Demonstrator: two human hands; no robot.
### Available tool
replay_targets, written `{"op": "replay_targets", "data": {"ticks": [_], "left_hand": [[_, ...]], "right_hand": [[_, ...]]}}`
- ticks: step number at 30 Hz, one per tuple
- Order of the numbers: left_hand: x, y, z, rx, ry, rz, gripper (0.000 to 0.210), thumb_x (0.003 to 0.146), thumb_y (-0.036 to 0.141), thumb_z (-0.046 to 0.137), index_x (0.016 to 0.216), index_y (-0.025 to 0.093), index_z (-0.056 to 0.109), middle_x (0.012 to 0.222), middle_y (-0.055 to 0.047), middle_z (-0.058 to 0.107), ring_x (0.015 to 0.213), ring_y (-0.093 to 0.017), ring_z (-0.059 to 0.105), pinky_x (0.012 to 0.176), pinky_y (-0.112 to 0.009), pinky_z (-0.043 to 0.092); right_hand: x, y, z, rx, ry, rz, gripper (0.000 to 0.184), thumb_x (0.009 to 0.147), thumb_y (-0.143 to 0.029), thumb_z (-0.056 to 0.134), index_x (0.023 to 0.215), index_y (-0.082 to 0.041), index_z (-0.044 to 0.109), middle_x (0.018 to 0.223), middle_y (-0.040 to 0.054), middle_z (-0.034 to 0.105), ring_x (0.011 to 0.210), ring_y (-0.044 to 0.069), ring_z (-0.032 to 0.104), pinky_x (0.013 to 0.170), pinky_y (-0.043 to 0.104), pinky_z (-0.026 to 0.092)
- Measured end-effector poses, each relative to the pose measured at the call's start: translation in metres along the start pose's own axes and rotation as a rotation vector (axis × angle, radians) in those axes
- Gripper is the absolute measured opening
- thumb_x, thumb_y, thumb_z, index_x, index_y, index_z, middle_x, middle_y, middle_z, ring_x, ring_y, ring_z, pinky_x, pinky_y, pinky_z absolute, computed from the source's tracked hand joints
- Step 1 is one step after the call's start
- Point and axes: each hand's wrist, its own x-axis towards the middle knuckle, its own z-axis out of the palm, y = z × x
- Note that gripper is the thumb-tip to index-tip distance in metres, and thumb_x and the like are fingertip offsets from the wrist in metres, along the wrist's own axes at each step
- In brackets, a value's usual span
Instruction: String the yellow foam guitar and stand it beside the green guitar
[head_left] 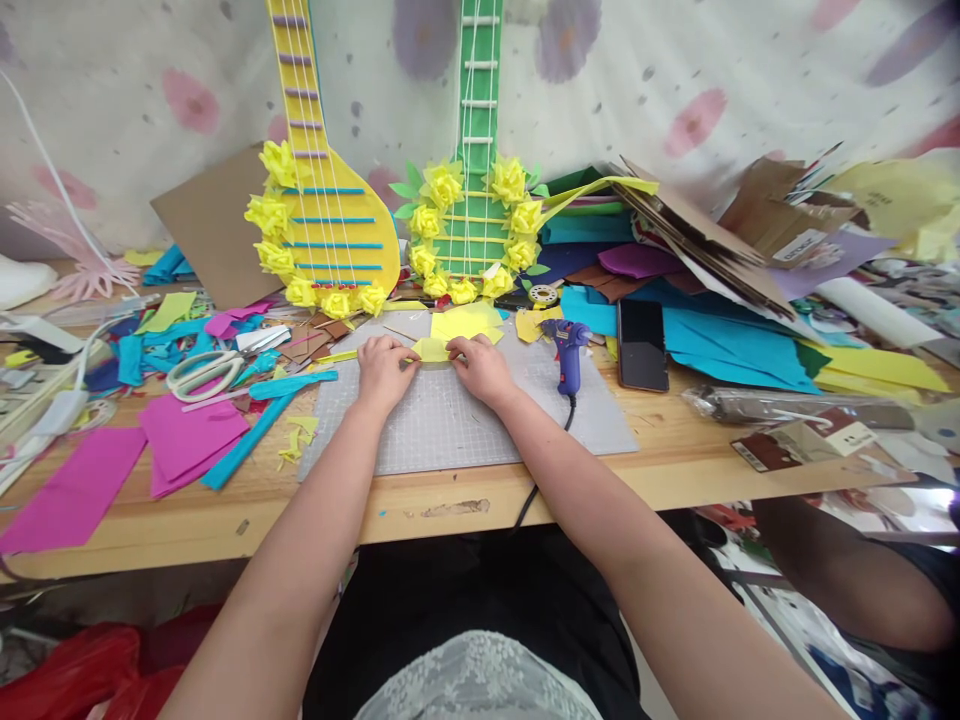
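Between my hands a small piece of yellow paper (433, 350) lies over the grey cutting mat (450, 430). My left hand (384, 372) pinches its left end, fingers closed. The right end is pinched by my right hand (480, 366). Just behind it rests a larger yellow sheet (469, 318). A blue glue gun (568, 358) stands on the mat to the right of my right hand, its black cord running off the table's front edge. Whether the yellow piece is paper or felt is hard to tell.
Behind stand a yellow paper lute (345, 230) and a green one (477, 210) with yellow flowers. At left lie scissors (204, 375), magenta sheets (187, 440) and blue strips (251, 435). A phone (642, 345), blue sheets (735, 345) and stacked cardboard (697, 235) lie at right.
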Motion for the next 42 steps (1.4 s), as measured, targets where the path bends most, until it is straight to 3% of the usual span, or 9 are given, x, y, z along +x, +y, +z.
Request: {"op": "replay_targets", "data": {"ticks": [7,11,18,38,42], "left_hand": [[-0.009,0.005,-0.002,0.008,-0.018,0.023,0.017,0.073,0.035,0.061,0.085,0.028,0.07,0.087,-0.004,0.058,0.096,-0.023,0.046,0.087,-0.038,0.032],[-0.008,0.008,-0.002,-0.024,0.016,-0.048,0.017,0.075,0.036,0.059,0.084,0.027,0.07,0.089,-0.004,0.059,0.097,-0.022,0.047,0.088,-0.037,0.032],[-0.005,0.009,-0.001,-0.007,-0.025,-0.154,0.018,0.078,0.035,0.055,0.08,0.024,0.069,0.091,-0.004,0.061,0.098,-0.024,0.047,0.084,-0.037,0.033],[-0.002,0.014,0.005,0.044,0.002,-0.249,0.019,0.075,0.04,0.054,0.074,0.024,0.066,0.091,-0.005,0.06,0.098,-0.026,0.048,0.086,-0.039,0.033],[-0.002,0.013,0.005,0.073,0.011,-0.212,0.017,0.075,0.037,0.055,0.072,0.024,0.064,0.091,-0.005,0.06,0.097,-0.025,0.047,0.086,-0.039,0.032]], "right_hand": [[0.0,-0.001,0.005,0.135,-0.007,0.107,0.023,0.074,-0.011,0.051,0.093,-0.02,0.058,0.08,0.0004,0.065,0.08,0.016,0.054,0.074,0.029,0.041],[0.004,-0.002,0.008,0.219,-0.013,0.215,0.023,0.073,-0.014,0.053,0.095,-0.021,0.057,0.079,-0.0014,0.065,0.074,0.014,0.055,0.07,0.028,0.041],[0.006,-0.003,0.01,0.21,-0.018,0.238,0.021,0.076,-0.02,0.052,0.096,-0.022,0.055,0.084,-0.0022,0.064,0.074,0.013,0.055,0.067,0.026,0.039],[0.01,-0.016,0.015,-0.111,-0.015,0.276,0.015,0.086,-0.025,0.043,0.098,-0.019,0.049,0.092,0.004,0.063,0.082,0.018,0.056,0.066,0.028,0.038],[0.01,-0.018,0.015,-0.174,-0.025,0.271,0.014,0.087,-0.026,0.041,0.097,-0.019,0.049,0.092,0.0048,0.062,0.083,0.018,0.056,0.066,0.027,0.038]]}}
